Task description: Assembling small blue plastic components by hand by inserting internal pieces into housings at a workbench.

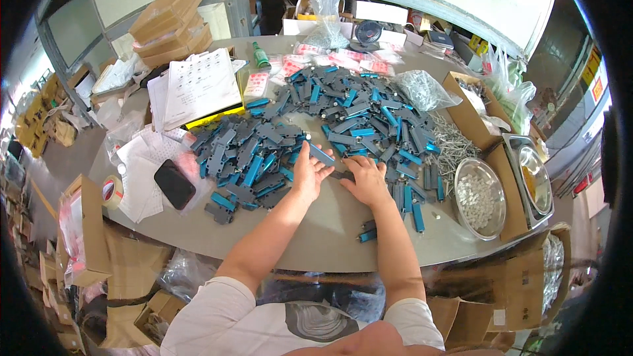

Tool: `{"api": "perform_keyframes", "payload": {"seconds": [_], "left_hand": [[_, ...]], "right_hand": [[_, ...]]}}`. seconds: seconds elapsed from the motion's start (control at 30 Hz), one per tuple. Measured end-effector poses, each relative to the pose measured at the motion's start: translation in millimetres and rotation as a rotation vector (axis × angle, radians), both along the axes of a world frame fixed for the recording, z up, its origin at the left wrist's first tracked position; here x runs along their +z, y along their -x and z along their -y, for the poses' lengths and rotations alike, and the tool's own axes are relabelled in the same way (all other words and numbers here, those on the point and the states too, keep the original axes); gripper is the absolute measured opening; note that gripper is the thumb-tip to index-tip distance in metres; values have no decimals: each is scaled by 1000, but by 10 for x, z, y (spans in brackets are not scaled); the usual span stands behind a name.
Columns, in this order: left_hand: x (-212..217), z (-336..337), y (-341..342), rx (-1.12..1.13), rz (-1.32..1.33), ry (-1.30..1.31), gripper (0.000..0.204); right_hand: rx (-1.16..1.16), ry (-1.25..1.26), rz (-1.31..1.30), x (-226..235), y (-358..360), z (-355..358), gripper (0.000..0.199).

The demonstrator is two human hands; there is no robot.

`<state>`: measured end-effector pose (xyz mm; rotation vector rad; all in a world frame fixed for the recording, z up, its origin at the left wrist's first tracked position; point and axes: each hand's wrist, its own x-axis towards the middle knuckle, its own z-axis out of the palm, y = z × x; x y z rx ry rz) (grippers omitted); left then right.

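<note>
Blue-grey part (321,154) in left hand (306,175); two metal bowls (480,198).

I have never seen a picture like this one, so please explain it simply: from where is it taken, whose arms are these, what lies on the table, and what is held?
There is no machine here. A wide, rounded camera on the person's head looks down, so straight edges bend. The two bare forearms from the lower edge belong to that person.

The left hand holds up one flat blue-and-grey part. The right hand rests on a dark grey part lying on the grey table.

Behind them spreads a big pile of similar parts. To the right stands a metal bowl of small white pieces. To the left lie a black phone, a roll of tape and printed papers.
</note>
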<state>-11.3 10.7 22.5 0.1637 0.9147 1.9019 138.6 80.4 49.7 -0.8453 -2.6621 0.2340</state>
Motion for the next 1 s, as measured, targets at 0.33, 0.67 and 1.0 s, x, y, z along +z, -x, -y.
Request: {"api": "perform_keyframes", "payload": {"seconds": [0.33,0.67,1.0], "left_hand": [[1,-1,48,15,-67,-13,54],[-29,-32,-65,-54,-59,-38,52],[-82,1,-346,-233,-42,-98,55]], "right_hand": [[20,-92,157,-72,173,146,16],[-36,-77,-441,13,1,-44,14],[-68,1261,-1023,-42,104,24,13]]}}
